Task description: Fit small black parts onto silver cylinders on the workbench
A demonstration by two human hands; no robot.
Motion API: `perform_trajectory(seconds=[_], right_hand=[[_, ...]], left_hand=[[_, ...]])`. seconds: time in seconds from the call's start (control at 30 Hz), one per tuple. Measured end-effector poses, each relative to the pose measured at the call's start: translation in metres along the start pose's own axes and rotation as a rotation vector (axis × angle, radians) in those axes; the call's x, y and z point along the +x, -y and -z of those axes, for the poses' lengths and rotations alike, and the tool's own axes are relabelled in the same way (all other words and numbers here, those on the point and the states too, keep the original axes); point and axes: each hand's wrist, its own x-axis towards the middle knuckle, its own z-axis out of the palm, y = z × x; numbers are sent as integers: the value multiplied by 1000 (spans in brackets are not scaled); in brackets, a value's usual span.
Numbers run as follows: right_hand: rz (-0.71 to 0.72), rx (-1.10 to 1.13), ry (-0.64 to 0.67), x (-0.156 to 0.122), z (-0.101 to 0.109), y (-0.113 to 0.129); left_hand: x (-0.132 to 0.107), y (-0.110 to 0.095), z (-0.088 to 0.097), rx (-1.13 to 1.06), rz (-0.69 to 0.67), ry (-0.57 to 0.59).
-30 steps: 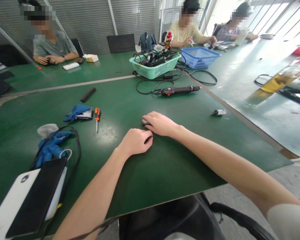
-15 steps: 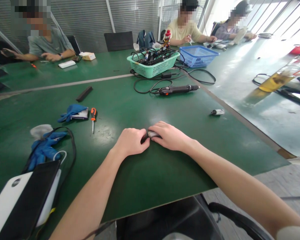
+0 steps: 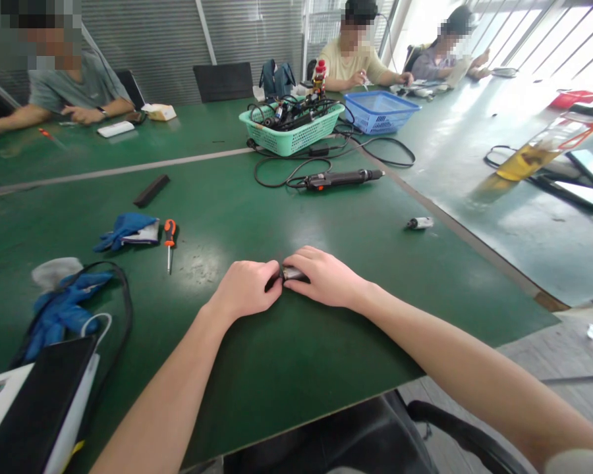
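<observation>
My left hand point(image 3: 250, 288) is closed around a dark piece point(image 3: 273, 279), mostly hidden by the thumb and fingers. Facing it, my right hand point(image 3: 326, 276) grips a small silver metal cylinder point(image 3: 292, 272) with its end toward the left hand. The two parts meet end to end, or nearly so; whether they are joined I cannot tell. Both hands rest low over the green table point(image 3: 296, 355), near its front edge. Off to the right lies another small silver cylinder point(image 3: 420, 223) with a dark end.
An orange-handled screwdriver point(image 3: 169, 245), blue gloves point(image 3: 128, 230) and a dark bar point(image 3: 151, 191) lie left. Beyond my hands are a corded electric screwdriver point(image 3: 343, 179), a green basket point(image 3: 294, 135) of tools and a blue basket point(image 3: 381, 112). Several people sit across the table.
The whole view has shifted, so table things appear further left. My hands keep their grip on the two parts. At the far right, a co-worker's hand has risen.
</observation>
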Motion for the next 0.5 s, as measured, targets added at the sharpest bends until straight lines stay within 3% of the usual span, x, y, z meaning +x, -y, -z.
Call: perform_trajectory(seconds=[0.5], right_hand=[[12,-33,-11,0,-3,3]], left_hand=[[-1,-1,-2,10,-1,-10]])
